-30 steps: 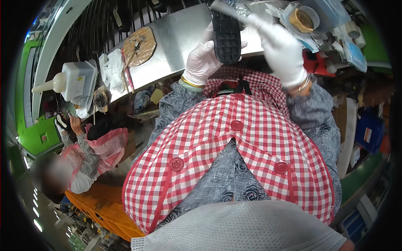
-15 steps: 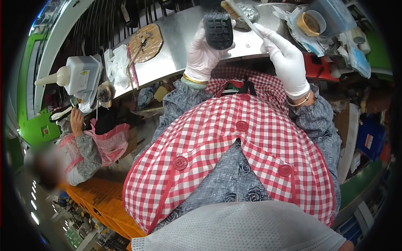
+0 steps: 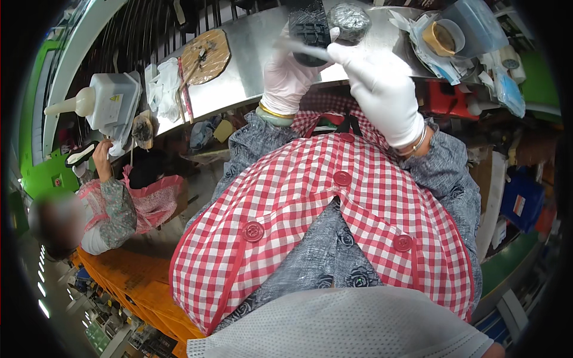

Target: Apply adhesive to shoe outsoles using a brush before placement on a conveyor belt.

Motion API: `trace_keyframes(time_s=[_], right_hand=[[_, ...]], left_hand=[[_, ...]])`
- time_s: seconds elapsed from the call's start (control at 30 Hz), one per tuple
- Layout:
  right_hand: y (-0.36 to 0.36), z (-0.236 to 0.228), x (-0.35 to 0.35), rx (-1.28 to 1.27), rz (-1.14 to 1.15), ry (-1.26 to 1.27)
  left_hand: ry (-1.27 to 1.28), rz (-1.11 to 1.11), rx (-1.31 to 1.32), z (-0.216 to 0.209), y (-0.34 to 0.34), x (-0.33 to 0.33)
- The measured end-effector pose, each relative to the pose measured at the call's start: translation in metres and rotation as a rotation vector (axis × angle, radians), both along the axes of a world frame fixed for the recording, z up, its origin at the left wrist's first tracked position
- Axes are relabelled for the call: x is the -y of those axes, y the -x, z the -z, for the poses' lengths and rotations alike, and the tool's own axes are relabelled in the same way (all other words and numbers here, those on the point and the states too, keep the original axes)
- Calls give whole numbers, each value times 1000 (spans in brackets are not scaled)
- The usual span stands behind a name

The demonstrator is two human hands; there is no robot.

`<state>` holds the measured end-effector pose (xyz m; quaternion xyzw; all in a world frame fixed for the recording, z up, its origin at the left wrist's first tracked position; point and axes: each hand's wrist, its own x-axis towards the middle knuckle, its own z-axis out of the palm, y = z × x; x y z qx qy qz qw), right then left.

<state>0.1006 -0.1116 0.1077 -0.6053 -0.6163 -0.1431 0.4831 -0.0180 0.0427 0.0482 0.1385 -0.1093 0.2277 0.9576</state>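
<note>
My left hand [image 3: 284, 86], in a pale glove, grips a black shoe sole [image 3: 309, 25] with a blocky tread facing up. The sole stands upright in the picture above the near edge of the metal bench. In my white-gloved right hand [image 3: 382, 92] is a pale-handled brush [image 3: 309, 51], its fingers closed round the handle. The brush reaches leftward across the lower part of the sole and is smeared by motion. Whether its bristles touch the sole I cannot tell.
On the metal bench [image 3: 242, 59] lie a plastic-wrapped lump [image 3: 348, 21] and a round brown board [image 3: 205, 56]. A tub with a yellowish cup [image 3: 439, 39] stands right. At left are a white container [image 3: 113, 104] and a co-worker's hand [image 3: 102, 158] near a shoe.
My right hand has moved left, bringing the brush from the sole's upper right down across its lower part. The sole has shifted slightly up and left in my left hand.
</note>
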Motion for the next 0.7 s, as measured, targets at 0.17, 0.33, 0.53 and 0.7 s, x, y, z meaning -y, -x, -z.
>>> trace_keyframes(time_s=[0.17, 0.33, 0.53, 0.7], right_hand=[[-15, 0, 13, -318, 1, 151], [-2, 3, 24, 103, -103, 67], [-24, -3, 12, 146, 55, 63], [-12, -2, 12, 168, -139, -3]], left_hand=[[17, -32, -188, -3, 6, -1], [-23, -1, -219, -13, 4, 0], [-30, -54, -262, 1, 10, -9], [-172, -6, -251, -21, 12, 0]])
